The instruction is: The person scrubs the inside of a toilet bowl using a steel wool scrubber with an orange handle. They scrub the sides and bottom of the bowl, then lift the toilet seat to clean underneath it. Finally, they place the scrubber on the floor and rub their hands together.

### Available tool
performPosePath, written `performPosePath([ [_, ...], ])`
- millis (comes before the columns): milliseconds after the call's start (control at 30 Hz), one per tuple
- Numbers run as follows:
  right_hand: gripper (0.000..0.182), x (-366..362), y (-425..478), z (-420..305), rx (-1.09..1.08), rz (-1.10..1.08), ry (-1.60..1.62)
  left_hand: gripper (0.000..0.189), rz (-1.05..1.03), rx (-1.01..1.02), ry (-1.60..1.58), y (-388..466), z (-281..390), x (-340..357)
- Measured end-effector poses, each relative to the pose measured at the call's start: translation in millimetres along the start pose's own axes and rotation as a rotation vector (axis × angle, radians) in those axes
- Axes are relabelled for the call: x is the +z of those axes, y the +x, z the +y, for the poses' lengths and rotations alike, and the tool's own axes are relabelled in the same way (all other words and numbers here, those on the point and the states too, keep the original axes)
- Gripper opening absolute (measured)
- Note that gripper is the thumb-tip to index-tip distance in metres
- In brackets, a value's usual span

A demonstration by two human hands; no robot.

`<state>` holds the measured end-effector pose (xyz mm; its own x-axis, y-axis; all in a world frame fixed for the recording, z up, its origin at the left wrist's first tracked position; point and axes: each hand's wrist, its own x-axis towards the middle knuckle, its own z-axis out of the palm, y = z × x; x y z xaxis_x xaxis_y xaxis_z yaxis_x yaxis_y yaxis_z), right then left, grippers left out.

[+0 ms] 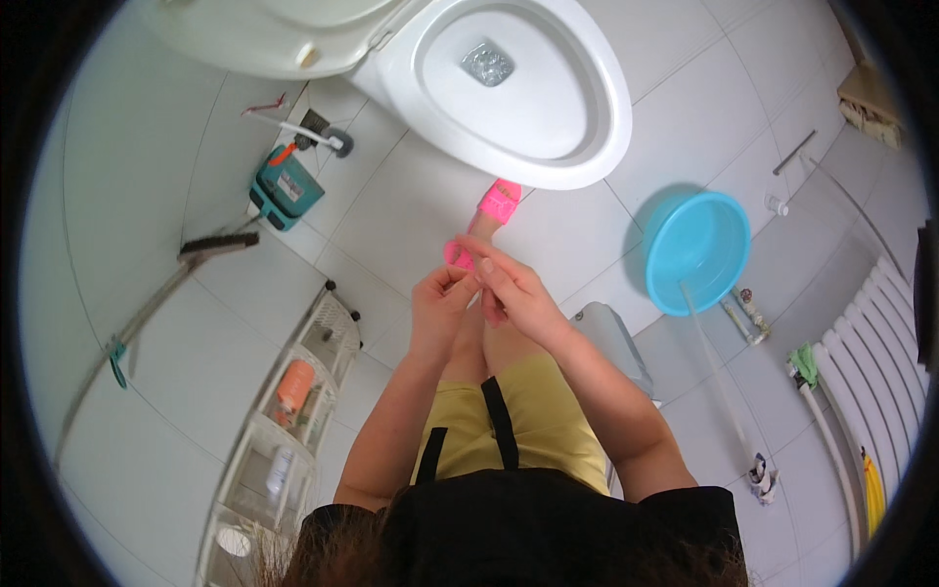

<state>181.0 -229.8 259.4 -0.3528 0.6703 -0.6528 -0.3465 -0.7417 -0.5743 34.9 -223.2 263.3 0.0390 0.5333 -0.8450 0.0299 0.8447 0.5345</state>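
Observation:
Both of my hands meet in front of my legs, a little below the front of the toilet. My left hand (442,302) has its fingers bent, their tips touching the fingers of the other hand. My right hand (519,295) is partly curled, index finger stretched out to the left. No held object can be made out; whether something small lies between the fingertips cannot be told. Ahead of them stands a white toilet bowl (400,81) with water in it and its lid (249,44) raised. Pink sandals (502,201) are on my feet.
Left: a toilet brush (339,141), a teal dustpan (290,187), a broom (220,246) and a white shelf rack (253,440) with bottles. Right: a blue plastic basin (653,257), a grey bin (612,341), pipes (748,323) and a white radiator (866,352). White tiled floor (396,198) lies between.

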Motion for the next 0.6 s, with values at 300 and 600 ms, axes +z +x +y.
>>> performPosePath([
  [300, 0.055, 61, -40, 27, -0.068, -0.259, -0.057, 0.016, 0.076, 0.052, -0.284, -66, -34, -30],
  [600, 0.064, 46, -55, 23, -0.257, -0.202, -0.649, 0.012, 0.162, 0.070, -0.418, -57, -55, 0],
])
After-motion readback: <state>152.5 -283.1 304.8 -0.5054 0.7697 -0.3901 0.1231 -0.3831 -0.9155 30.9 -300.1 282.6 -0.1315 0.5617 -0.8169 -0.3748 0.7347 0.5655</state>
